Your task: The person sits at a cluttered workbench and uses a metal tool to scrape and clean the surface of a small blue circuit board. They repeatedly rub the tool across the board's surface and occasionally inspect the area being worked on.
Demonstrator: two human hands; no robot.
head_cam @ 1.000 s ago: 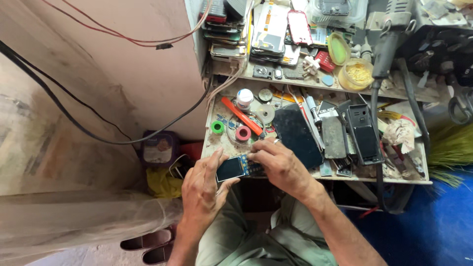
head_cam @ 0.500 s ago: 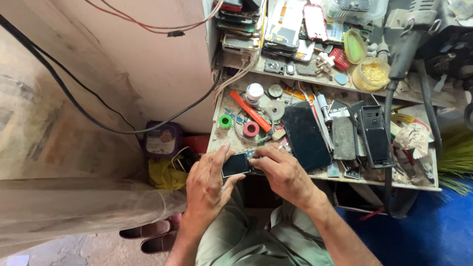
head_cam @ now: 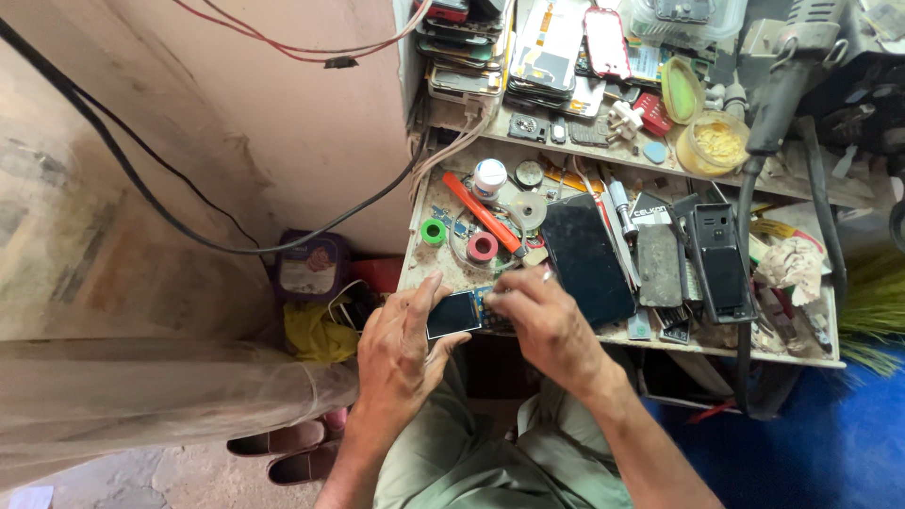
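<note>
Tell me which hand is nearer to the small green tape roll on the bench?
Left. The left hand lies just below the green tape roll, its fingers pointing toward it; the right hand sits farther over to the roll's right.

head view | looks steeply down (from above) | near cluttered workbench [head_cam: 452, 273] front edge

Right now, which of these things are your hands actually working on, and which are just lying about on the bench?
In hand:
- small phone board with dark screen, held by left hand
- right hand pressing its right end

Lying about:
- large black phone
- green tape roll
- pink tape roll
- orange tool
- yellow-filled tub
</note>
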